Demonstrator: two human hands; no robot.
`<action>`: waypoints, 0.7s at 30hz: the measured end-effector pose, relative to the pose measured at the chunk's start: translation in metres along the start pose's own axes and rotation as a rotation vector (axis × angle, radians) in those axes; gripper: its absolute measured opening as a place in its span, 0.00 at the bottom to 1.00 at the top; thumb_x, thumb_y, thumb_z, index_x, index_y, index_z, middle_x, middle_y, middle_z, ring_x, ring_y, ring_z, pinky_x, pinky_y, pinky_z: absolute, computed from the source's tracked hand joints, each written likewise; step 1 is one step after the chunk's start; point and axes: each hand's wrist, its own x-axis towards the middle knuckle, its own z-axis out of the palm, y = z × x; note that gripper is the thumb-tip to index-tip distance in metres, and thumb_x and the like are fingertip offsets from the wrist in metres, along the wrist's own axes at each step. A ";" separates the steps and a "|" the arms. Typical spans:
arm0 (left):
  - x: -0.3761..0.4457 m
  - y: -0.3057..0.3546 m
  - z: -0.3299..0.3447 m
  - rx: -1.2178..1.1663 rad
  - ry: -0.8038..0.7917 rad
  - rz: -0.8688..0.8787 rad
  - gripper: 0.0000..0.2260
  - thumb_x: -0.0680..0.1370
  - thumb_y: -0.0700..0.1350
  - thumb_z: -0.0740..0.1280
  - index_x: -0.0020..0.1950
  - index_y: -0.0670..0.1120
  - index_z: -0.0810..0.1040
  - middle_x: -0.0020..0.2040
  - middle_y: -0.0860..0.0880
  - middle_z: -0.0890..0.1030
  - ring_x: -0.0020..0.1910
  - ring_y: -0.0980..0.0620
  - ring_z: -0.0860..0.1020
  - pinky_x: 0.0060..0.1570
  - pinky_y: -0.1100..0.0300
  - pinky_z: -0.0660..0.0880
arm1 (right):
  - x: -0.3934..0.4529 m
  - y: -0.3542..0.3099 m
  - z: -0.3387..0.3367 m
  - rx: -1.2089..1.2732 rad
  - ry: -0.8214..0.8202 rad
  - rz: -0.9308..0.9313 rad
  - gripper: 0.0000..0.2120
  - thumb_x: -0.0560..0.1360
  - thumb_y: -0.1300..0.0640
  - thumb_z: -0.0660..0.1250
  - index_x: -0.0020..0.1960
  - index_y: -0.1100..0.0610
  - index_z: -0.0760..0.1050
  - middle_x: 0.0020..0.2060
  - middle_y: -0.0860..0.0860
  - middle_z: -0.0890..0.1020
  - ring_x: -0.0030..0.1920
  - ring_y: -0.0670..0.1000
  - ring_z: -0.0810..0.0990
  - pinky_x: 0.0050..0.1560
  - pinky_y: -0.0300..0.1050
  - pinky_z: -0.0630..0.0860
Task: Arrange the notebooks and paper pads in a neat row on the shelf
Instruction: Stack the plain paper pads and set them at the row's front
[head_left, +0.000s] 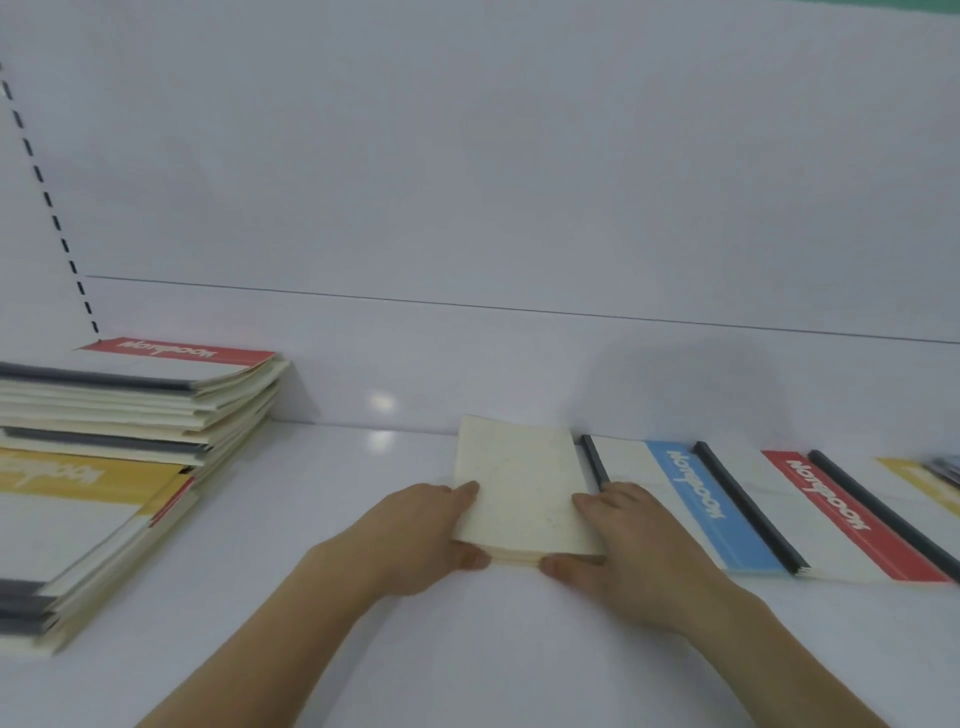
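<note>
Both hands, left hand (415, 535) and right hand (623, 540), pinch cream pad (519, 488).

The glossy white shelf (395, 649) runs the full width of the view, backed by a white panel with a thin horizontal seam. On its left end stand two stacks of cream-paged notebooks: a rear stack topped by a red-banded cover (176, 358), and a nearer stack topped by a yellow-banded cover (88, 499) with dark grey spines below. Near the middle lies a plain cream paper pad (524, 488), flat on the shelf. Just beside it to the right lie a white notebook with a blue band (696, 509), then a white notebook with a red band (841, 514), each with a black spine strip, then a yellow-banded one (919, 483) cut off by the frame edge.
</note>
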 end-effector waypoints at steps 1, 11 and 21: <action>0.000 0.001 0.000 -0.017 0.002 -0.012 0.37 0.79 0.61 0.63 0.81 0.51 0.49 0.76 0.49 0.65 0.74 0.49 0.63 0.70 0.58 0.60 | 0.000 0.001 0.000 0.010 0.004 -0.002 0.38 0.71 0.28 0.57 0.72 0.51 0.64 0.66 0.48 0.70 0.68 0.50 0.62 0.67 0.43 0.62; -0.025 0.004 0.021 -0.067 0.311 -0.022 0.35 0.79 0.63 0.63 0.80 0.52 0.54 0.77 0.54 0.62 0.73 0.52 0.64 0.70 0.58 0.63 | -0.015 -0.002 0.009 -0.034 0.135 -0.045 0.43 0.69 0.25 0.45 0.76 0.50 0.57 0.74 0.49 0.62 0.76 0.53 0.51 0.76 0.48 0.50; -0.103 -0.033 0.013 -0.039 0.774 -0.108 0.16 0.81 0.53 0.63 0.66 0.49 0.77 0.63 0.53 0.79 0.63 0.52 0.76 0.61 0.58 0.71 | -0.028 -0.100 0.008 0.096 0.247 -0.255 0.33 0.76 0.33 0.46 0.75 0.49 0.62 0.75 0.48 0.61 0.77 0.50 0.50 0.76 0.45 0.49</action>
